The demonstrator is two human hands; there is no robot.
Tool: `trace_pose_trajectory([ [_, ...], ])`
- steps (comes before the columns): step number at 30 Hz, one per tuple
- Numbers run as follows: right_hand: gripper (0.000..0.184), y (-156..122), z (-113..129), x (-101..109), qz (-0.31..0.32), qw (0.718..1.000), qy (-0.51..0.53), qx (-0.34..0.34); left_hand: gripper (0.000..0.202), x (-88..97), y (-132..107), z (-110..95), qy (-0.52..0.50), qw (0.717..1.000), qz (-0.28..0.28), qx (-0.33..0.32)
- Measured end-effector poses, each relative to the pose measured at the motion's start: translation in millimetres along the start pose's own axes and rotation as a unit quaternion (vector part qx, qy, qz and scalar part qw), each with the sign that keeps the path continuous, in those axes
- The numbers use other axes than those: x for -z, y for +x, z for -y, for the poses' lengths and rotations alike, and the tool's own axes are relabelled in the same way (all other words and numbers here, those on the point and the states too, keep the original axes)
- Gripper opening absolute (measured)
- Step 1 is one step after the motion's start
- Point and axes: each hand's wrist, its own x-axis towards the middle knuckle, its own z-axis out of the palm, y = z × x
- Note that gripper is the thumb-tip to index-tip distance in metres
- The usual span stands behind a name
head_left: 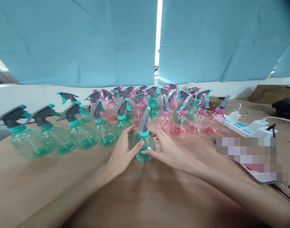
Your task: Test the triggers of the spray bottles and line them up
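Note:
A clear green spray bottle (148, 142) with a turquoise collar and grey trigger head stands upright on the table in front of me. My left hand (123, 147) wraps its left side, thumb across the front. From the other side my right hand (168, 148) closes on the same bottle, its thumb also at the front. Fingers behind the bottle are partly hidden. To the left runs a row of green spray bottles (82, 134); pink spray bottles (163, 123) stand just beyond my right hand.
More pink and green bottles crowd the back of the wooden table (52, 186). On the right lie a white power strip (239, 125) with plugs and cables, and a partly pixelated phone-like device (261, 175). Blue sheeting (88, 41) hangs behind.

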Motion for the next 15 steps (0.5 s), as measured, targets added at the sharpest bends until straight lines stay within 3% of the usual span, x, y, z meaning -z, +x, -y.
trace_pose_trajectory([
  [3, 0.065, 17.4, -12.3, -1.4, -0.004, 1.000, -0.025, -0.002, 0.049, -1.4, -25.5, 27.6, 0.066, 0.997, -0.007, 0.036],
  [6, 0.065, 36.7, -23.2, -3.8, -0.017, 0.999, -0.048, -0.013, 0.043, -4.6, -41.9, 42.7, 0.145, 0.988, 0.058, 0.011],
  [15, 0.064, 71.1, -48.2, -10.8, -0.049, 0.996, -0.068, -0.013, 0.042, -12.8, -45.3, 47.4, 0.297, 0.945, 0.122, -0.068],
])
